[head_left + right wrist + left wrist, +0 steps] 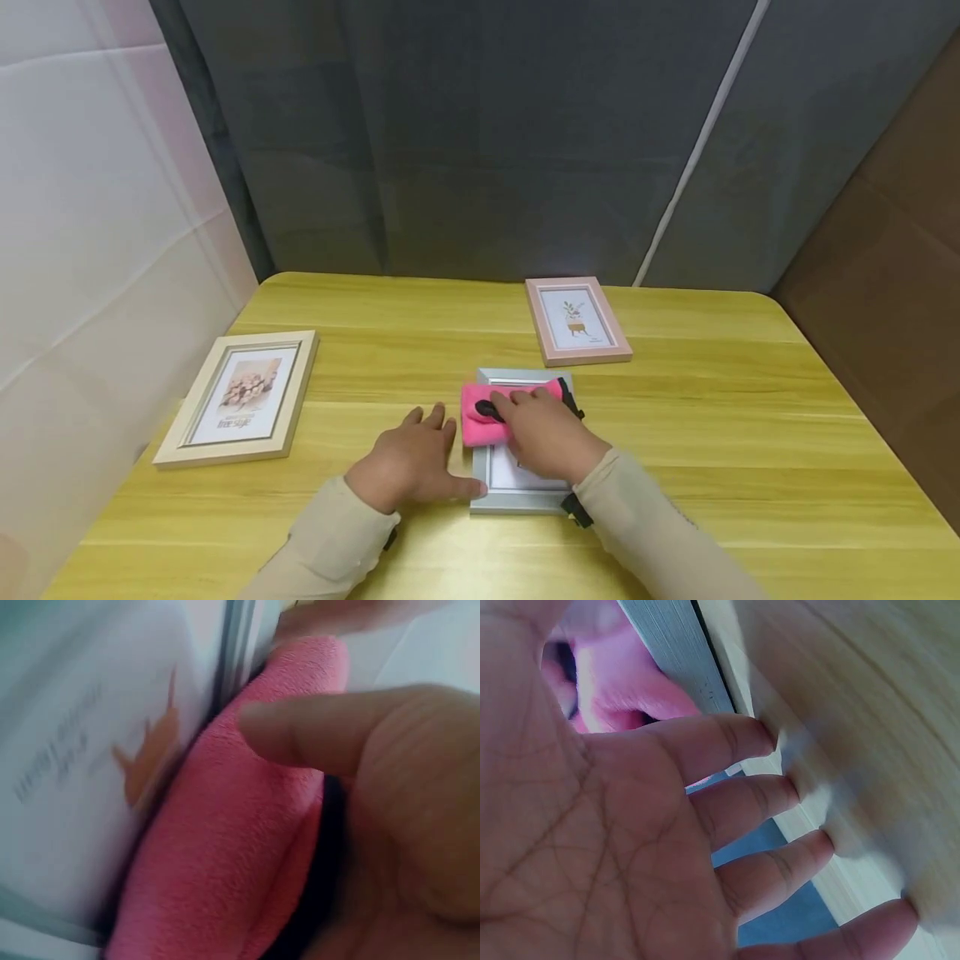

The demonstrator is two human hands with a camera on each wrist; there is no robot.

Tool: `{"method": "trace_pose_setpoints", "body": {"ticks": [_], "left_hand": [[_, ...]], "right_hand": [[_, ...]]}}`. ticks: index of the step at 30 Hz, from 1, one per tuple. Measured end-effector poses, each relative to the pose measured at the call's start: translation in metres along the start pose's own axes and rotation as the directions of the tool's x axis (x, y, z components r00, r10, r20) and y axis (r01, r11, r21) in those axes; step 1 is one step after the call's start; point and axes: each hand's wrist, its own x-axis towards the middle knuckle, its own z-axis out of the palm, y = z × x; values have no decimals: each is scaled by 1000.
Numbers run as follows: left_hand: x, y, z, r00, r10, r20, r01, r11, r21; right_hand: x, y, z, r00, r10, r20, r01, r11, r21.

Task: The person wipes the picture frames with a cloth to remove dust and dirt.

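A silver picture frame [517,503] lies flat on the table before me. Across its upper part is a folded pink cloth [477,431] with black patches. My right hand [553,439] grips this cloth against the frame, and in the right wrist view the thumb [300,735] lies along the bunched pink fabric. Part of a print with an orange-brown shape [150,761] shows beside the cloth there. My left hand [415,464] rests at the frame's left side, fingers spread, its thumb touching the lower left edge. The left wrist view shows its palm [622,840] and fingertips near the tabletop.
A cream picture frame [298,387] lies at the left of the wood-grain table [750,467]. Behind the silver frame, a pink picture frame [536,321] with a plant print lies near the back edge. A dark curtain [480,142] hangs behind the table.
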Motion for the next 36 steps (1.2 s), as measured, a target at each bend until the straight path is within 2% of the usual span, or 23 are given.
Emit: {"method": "trace_pose_setpoints", "body": {"ticks": [5, 10, 15, 22, 25, 27, 30, 36], "left_hand": [[1, 1, 2, 1000, 4, -26, -5, 1000, -11], [1, 1, 3, 999, 11, -53, -11, 1000, 10], [0, 0, 2, 999, 10, -43, -11, 1000, -17], [0, 1, 0, 1000, 10, -8, -10, 1000, -10], [0, 2, 1, 1000, 8, -2, -8, 1000, -7], [0, 3, 1, 1000, 8, 0, -8, 1000, -7], [0, 3, 1, 1000, 10, -3, -10, 1000, -3], [-1, 2, -1, 1000, 10, -27, -11, 1000, -16]], "right_hand": [[-28, -12, 2, 993, -118, -15, 117, 991, -70], [-43, -21, 5, 985, -161, -58, 155, 983, -102], [-32, -20, 8, 994, -85, -75, 81, 995, -52], [10, 1, -3, 996, 87, -1, -87, 993, 80], [20, 7, -3, 992, 122, 28, -124, 987, 100], [20, 8, -3, 991, 125, 42, -129, 985, 113], [11, 5, 0, 996, 84, 35, -86, 993, 80], [-21, -6, 2, 996, -89, 20, 89, 996, -26]]}}
